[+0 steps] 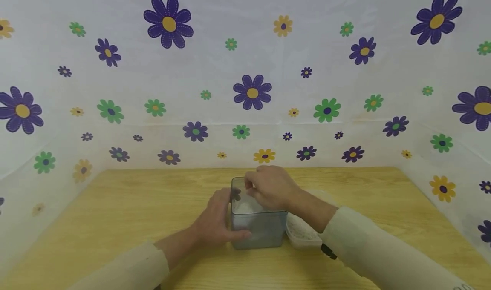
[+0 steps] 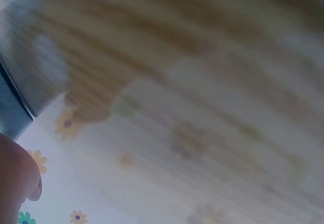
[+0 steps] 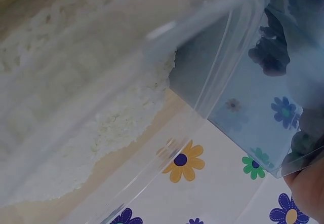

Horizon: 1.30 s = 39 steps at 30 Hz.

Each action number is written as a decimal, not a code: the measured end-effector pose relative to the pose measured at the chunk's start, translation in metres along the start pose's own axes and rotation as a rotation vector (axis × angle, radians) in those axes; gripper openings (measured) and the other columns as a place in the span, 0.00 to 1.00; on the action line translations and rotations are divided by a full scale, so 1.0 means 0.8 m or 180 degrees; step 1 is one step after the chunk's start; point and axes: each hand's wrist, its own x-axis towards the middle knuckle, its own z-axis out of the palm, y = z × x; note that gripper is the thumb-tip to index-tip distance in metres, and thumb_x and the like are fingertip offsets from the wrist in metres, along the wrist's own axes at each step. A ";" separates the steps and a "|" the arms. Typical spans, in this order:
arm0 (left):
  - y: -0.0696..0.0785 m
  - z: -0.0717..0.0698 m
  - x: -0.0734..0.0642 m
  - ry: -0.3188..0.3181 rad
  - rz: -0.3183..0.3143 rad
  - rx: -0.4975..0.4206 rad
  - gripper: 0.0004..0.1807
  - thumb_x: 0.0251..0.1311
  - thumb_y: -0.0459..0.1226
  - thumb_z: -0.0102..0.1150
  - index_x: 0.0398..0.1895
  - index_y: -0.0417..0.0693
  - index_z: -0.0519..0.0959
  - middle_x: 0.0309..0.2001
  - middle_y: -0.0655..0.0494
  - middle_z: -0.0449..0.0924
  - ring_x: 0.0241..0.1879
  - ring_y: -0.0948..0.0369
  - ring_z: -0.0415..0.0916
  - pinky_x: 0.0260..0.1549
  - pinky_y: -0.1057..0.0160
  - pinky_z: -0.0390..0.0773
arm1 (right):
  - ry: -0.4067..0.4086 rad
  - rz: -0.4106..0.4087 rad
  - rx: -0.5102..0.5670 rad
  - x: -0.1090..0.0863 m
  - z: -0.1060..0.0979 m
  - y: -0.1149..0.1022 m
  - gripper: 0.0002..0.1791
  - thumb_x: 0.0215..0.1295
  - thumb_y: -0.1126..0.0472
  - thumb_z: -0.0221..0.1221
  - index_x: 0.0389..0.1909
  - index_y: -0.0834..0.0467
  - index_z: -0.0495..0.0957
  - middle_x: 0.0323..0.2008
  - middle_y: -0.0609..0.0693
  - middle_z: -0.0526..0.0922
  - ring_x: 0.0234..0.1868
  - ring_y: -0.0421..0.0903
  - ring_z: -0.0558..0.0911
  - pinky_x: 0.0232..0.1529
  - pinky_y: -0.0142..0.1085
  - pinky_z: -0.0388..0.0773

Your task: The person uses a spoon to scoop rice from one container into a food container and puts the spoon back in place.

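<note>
A square, see-through blue-grey container [image 1: 258, 230] stands on the table, with some white stuff [image 1: 245, 205] visible inside. My left hand [image 1: 215, 222] grips it from the left, thumb across the front and fingers around the far side. Over its opening, at the right, my right hand [image 1: 273, 187] is held with its fingers curled; whatever lies inside them is hidden. Beside it, partly under my right forearm, sits a clear tub [image 1: 301, 243] holding white, rice-like grains [image 3: 119, 125]. The right wrist view shows the tub's clear wall close up, overlapping the blue-grey container [image 3: 248, 102].
The wooden table [image 1: 126, 213] carries both containers near its middle. White sheeting with printed flowers [image 1: 215, 64] rises behind the table and along both sides. Something small and black [image 1: 328, 251] shows under the right sleeve.
</note>
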 end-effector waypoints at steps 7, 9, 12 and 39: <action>0.000 0.003 0.001 0.0036 0.0042 -0.0019 0.53 0.43 0.59 0.75 0.68 0.46 0.62 0.58 0.54 0.71 0.57 0.58 0.65 0.56 0.48 0.69 | -0.0047 0.0036 -0.0087 0.000 0.001 0.000 0.04 0.68 0.55 0.61 0.38 0.50 0.82 0.27 0.41 0.78 0.29 0.39 0.72 0.33 0.34 0.72; -0.001 0.004 0.001 0.0026 0.0062 -0.0023 0.53 0.43 0.59 0.75 0.69 0.45 0.62 0.59 0.54 0.71 0.57 0.58 0.65 0.56 0.49 0.68 | -0.0062 0.0043 -0.0101 -0.001 0.001 0.000 0.04 0.68 0.55 0.61 0.38 0.50 0.82 0.27 0.41 0.78 0.29 0.39 0.72 0.33 0.34 0.72; -0.002 0.004 0.001 0.0019 0.0066 -0.0011 0.53 0.44 0.60 0.74 0.69 0.45 0.62 0.59 0.54 0.71 0.57 0.58 0.65 0.56 0.49 0.68 | -0.0047 0.0029 -0.0106 -0.001 0.002 0.001 0.04 0.68 0.55 0.61 0.38 0.50 0.82 0.27 0.41 0.78 0.29 0.39 0.72 0.33 0.33 0.71; 0.001 0.003 0.004 0.0079 0.0171 -0.0001 0.50 0.43 0.59 0.74 0.67 0.48 0.63 0.58 0.55 0.72 0.56 0.59 0.65 0.56 0.47 0.67 | 0.0684 0.0582 -0.0016 -0.009 0.000 0.007 0.06 0.67 0.57 0.61 0.35 0.53 0.85 0.24 0.45 0.83 0.27 0.42 0.73 0.39 0.37 0.71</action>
